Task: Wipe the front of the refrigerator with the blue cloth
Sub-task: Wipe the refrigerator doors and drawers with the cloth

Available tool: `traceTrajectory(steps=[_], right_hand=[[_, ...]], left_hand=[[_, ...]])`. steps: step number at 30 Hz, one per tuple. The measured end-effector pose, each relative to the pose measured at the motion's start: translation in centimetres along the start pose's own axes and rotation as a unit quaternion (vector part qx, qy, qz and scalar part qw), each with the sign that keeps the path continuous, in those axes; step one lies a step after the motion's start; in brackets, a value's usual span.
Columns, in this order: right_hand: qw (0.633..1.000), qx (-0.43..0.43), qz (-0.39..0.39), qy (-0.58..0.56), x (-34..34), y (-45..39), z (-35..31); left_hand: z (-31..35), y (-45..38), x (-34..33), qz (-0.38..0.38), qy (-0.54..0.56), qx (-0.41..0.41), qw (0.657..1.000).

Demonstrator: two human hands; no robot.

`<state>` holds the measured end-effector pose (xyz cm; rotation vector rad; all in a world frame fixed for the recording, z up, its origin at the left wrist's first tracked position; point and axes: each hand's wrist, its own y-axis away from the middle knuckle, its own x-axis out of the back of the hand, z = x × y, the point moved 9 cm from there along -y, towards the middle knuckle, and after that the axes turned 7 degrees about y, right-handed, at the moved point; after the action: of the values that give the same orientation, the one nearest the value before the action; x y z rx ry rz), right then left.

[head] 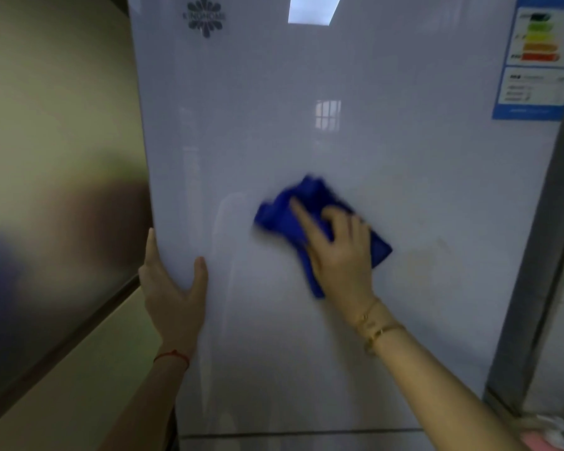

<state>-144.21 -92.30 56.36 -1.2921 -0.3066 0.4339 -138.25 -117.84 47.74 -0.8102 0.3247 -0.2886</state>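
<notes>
The glossy white refrigerator front (306, 131) fills most of the view. A crumpled blue cloth (284, 216) is pressed flat against the door near its middle, blurred by motion. My right hand (336, 252) lies on top of the cloth, forefinger stretched up and left, holding it to the surface. My left hand (173, 288) grips the door's left edge, thumb on the front, fingers wrapped around the side.
A logo (204, 16) sits at the door's top left and an energy label (539, 60) at the top right. A seam (306, 432) crosses the door low down. A yellowish wall (52, 125) stands left, a grey frame (541, 255) right.
</notes>
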Motion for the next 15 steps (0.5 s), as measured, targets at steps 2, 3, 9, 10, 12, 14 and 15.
traceTrajectory(steps=[2,3,9,10,12,14,15], right_hand=[[0.999,0.049,-0.021,0.006,0.2,2.9,0.2],[0.999,0.026,-0.021,0.003,0.6,2.8,1.9],[0.963,-0.258,0.075,-0.018,1.1,-5.8,7.7],[0.97,-0.229,0.076,-0.018,0.6,-6.4,5.4],[0.993,-0.097,0.063,-0.013,0.0,-4.7,-0.7],[0.998,0.054,0.023,-0.007,-0.3,0.3,-5.6],[0.994,0.104,0.002,-0.01,-0.2,2.8,-6.4]], left_hand=[[0.2,0.1,0.1,0.0,0.005,-0.004,1.0],[0.3,0.1,0.2,0.002,0.004,-0.008,1.0],[0.3,0.0,0.2,0.003,-0.007,0.002,1.0],[0.3,0.0,0.3,0.002,-0.006,0.003,1.0],[0.3,0.0,0.3,0.0,-0.005,0.004,1.0],[0.2,-0.1,0.3,-0.005,-0.006,0.005,1.0],[0.2,-0.1,0.3,-0.006,-0.005,0.005,1.0]])
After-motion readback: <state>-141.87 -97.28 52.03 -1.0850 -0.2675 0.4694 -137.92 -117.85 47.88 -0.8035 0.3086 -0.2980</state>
